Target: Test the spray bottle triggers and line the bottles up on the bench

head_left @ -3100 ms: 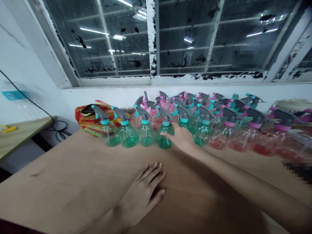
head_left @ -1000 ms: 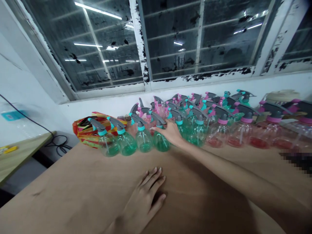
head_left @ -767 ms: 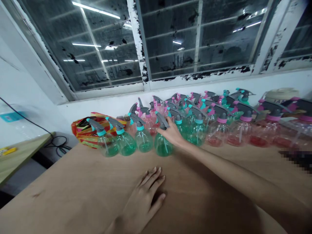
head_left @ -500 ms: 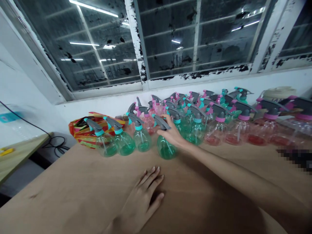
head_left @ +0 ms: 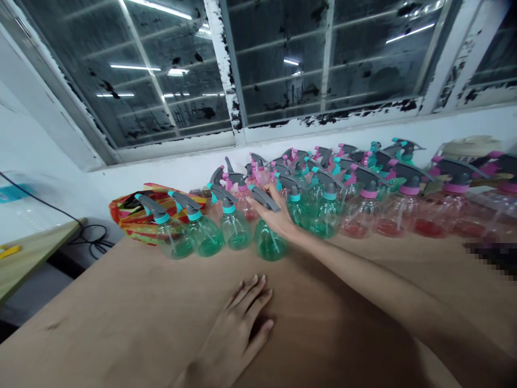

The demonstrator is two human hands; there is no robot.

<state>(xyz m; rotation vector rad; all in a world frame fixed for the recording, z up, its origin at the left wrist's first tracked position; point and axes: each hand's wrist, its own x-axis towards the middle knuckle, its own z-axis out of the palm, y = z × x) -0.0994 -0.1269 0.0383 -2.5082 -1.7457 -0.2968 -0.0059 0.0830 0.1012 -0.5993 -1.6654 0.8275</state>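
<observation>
My right hand (head_left: pixel 278 215) reaches far forward and is wrapped round the neck of a green spray bottle (head_left: pixel 270 243) with a grey trigger head, which stands on the brown table (head_left: pixel 121 312) just in front of the row. Three more green spray bottles (head_left: pixel 202 234) stand to its left. My left hand (head_left: pixel 238 331) lies flat on the table near me, fingers stretched out, holding nothing.
Many green and pink spray bottles (head_left: pixel 363 199) crowd the far edge of the table under a grimy window (head_left: pixel 283 64). A red and yellow woven bag (head_left: pixel 137 213) lies at the left end. A lower side table (head_left: pixel 28 253) and black cable (head_left: pixel 91 237) are at far left.
My right hand closed on the green bottle's neck and pulled it a little out of the row toward me. The left hand stayed flat on the table.
</observation>
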